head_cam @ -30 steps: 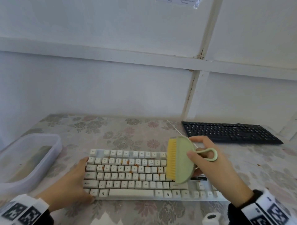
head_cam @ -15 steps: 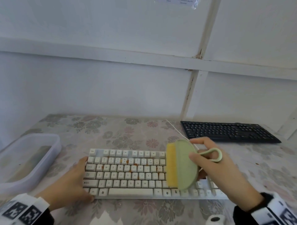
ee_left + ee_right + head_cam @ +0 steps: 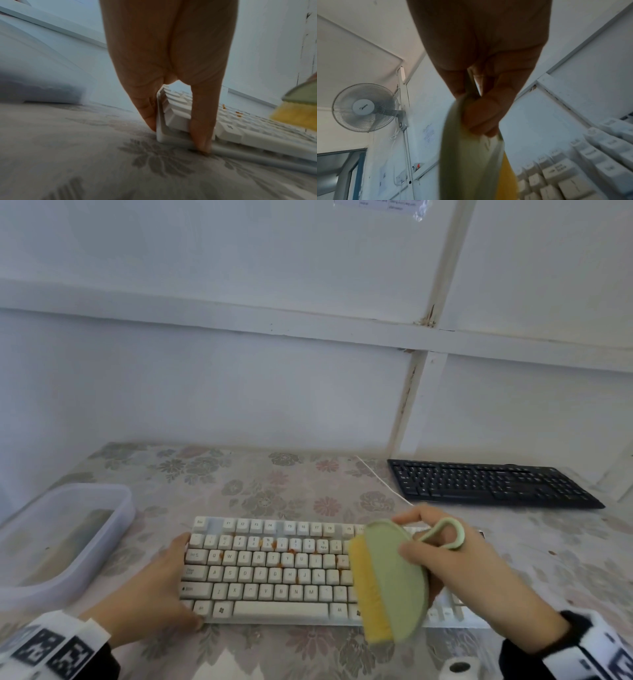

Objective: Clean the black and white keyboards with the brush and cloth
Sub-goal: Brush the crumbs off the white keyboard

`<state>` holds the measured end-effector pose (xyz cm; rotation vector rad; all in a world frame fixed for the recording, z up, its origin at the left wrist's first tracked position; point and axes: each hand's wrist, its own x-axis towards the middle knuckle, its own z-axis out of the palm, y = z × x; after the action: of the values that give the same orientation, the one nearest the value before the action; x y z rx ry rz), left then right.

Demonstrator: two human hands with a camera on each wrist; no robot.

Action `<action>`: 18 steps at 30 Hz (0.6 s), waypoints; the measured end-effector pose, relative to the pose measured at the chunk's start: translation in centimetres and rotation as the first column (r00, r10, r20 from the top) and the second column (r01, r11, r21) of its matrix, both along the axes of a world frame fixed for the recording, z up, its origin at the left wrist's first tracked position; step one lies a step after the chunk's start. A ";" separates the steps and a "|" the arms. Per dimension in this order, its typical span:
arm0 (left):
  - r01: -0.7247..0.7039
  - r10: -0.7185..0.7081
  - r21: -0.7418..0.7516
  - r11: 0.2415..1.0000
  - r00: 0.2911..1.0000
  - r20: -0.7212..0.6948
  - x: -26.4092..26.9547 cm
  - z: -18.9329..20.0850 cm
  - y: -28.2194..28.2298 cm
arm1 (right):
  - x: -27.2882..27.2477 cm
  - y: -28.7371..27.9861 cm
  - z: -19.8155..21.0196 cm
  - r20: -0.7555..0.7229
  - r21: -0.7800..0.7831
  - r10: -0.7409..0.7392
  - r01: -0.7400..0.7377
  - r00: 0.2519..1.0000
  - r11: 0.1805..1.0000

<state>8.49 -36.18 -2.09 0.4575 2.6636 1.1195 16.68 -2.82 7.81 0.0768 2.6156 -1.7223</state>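
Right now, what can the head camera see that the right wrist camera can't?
Only the head view shows the black keyboard, the plastic tub and the left hand steadying the white keyboard. Only the right wrist view shows a wall fan and a window. Both show the right hand gripping the green brush over the white keyboard.

We see a table [image 3: 260, 484] under a flowered cloth, and at its left edge a clear plastic tub [image 3: 113, 529] with something dark inside that we cannot make out. At the near edge stands a white roll [image 3: 459, 667], only partly in view. Behind the table rises a white panelled wall [image 3: 239, 392] with a paper sheet [image 3: 380, 205] taped near the top. From the right wrist we see a wall fan [image 3: 364, 107] and a notice [image 3: 429, 135] beside it
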 end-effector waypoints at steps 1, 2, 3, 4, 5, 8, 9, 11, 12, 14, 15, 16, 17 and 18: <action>-0.002 0.002 -0.002 1.000 1.000 0.005 0.1 0.0 0.0 | -0.3 -0.2 0.1 -0.053 -0.005 -0.025 0.025 0.998 1.000; -0.002 0.002 -0.003 1.000 1.000 0.002 0.1 0.1 0.0 | -0.7 -0.4 0.0 -0.108 -0.008 -0.048 0.047 0.993 0.999; -0.005 0.005 -0.007 1.000 1.000 -0.001 0.1 0.2 0.0 | -1.0 -0.6 -0.2 -0.153 -0.015 -0.063 0.061 0.986 0.998; -0.006 0.005 -0.011 1.000 1.000 -0.006 0.2 0.2 0.1 | -1.3 -0.8 -0.5 -0.178 -0.021 -0.072 0.069 0.981 0.997; -0.008 0.008 -0.014 1.000 1.000 -0.004 0.2 0.3 0.1 | -1.6 -1.0 -0.8 -0.181 -0.024 -0.077 0.074 0.980 0.997; -0.006 0.006 -0.006 1.000 1.000 0.010 0.2 0.5 0.3 | -1.6 -1.3 -1.6 -0.096 0.005 -0.057 0.058 0.994 0.998; -0.007 0.008 -0.004 1.000 1.000 0.013 0.1 0.4 0.2 | -1.5 -1.3 -1.9 -0.056 0.016 -0.037 0.038 0.998 0.999; -0.001 0.001 0.000 1.000 1.000 0.020 0.2 0.4 0.2 | -1.0 -1.3 -2.2 -0.001 0.046 0.010 -0.010 1.000 0.999; 0.001 -0.001 0.009 1.000 1.000 0.022 0.2 0.4 0.2 | -0.8 -1.2 -2.1 0.013 0.048 0.032 -0.033 0.999 0.998; 0.000 0.000 0.029 1.000 1.000 0.017 0.3 0.4 0.2 | -0.4 -1.0 -1.6 0.033 0.016 0.065 -0.066 0.997 0.998; 0.001 -0.002 0.033 0.999 1.000 0.016 0.3 0.5 0.2 | -0.3 -0.8 -1.2 0.037 -0.007 0.071 -0.071 0.997 0.997; 0.002 -0.002 0.035 0.999 1.000 0.013 0.4 0.6 0.3 | -0.3 -0.7 -1.0 0.031 -0.031 0.063 -0.062 0.998 0.998; 0.000 -0.001 0.034 0.999 1.000 0.015 0.4 0.7 0.4 | -0.4 -0.5 -0.7 0.012 -0.054 0.036 -0.036 0.999 0.998; 0.000 0.000 0.033 0.999 1.000 0.016 0.5 0.8 0.4 | -0.6 -0.4 -0.5 -0.020 -0.075 -0.003 0.001 1.000 0.997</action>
<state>9.00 -35.74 -1.26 0.4520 2.6349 1.1637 16.07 -3.21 7.32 0.0618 2.5627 -1.8288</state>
